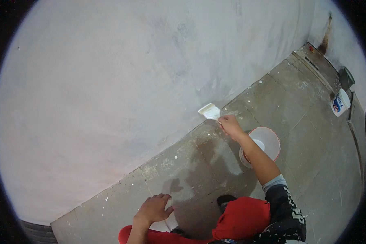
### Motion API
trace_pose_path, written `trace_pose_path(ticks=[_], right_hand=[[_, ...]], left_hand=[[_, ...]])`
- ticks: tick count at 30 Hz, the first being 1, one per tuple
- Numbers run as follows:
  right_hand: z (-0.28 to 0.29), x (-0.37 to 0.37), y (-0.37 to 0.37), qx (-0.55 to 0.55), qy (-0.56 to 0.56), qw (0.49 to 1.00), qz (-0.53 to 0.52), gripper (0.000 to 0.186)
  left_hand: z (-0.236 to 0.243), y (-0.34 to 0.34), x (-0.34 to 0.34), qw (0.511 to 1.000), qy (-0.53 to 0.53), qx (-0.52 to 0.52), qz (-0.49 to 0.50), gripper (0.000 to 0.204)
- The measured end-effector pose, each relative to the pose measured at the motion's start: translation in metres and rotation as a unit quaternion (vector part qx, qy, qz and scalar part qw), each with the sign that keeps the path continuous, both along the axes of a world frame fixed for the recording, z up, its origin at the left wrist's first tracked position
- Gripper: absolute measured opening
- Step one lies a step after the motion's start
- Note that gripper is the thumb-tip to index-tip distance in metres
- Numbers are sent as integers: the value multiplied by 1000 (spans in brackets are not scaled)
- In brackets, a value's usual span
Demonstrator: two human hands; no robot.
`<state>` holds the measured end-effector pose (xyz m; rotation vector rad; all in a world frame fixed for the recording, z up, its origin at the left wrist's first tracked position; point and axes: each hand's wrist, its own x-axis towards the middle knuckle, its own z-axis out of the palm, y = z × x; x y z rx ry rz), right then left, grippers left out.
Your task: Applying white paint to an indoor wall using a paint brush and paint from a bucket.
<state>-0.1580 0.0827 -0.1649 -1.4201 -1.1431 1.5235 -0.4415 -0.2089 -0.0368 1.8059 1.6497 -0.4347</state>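
Observation:
My right hand [230, 125] is closed around the handle of a wide, flat paintbrush [210, 112]. The brush's white-coated head is held close to the foot of a pale, patchy wall [110, 89]; whether its bristles touch the wall I cannot tell. Beneath my right forearm stands a white bucket [274, 142] with a reddish rim and white paint inside, partly covered by the arm. My left hand [153, 209] is above my red-clad leg, its fingers and thumb apart, with nothing visible in it.
Small white spots dot the grey floor [309, 162]. By the right wall stand a white plastic tub [340, 103], a dark green bucket [346, 78] and a broom [324, 44]. A long wooden strip [313, 73] lies nearby. A black tyre [36, 232] shows at the lower left.

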Motion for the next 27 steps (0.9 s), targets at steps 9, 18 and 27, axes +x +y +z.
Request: trace_pose_path(ticks=[9,18,27], right_hand=[[217,2,28,255,54,965,-17,27],[130,-35,38,261,53,963,-35,25],[-18,-32,-5,12,-87,996,18,23]], left_hand=[[-5,3,4,1000,6,-17,-16,49],[2,1,3,1000,-1,11,2,52],[10,-11,-1,1000,4,24,4,51]])
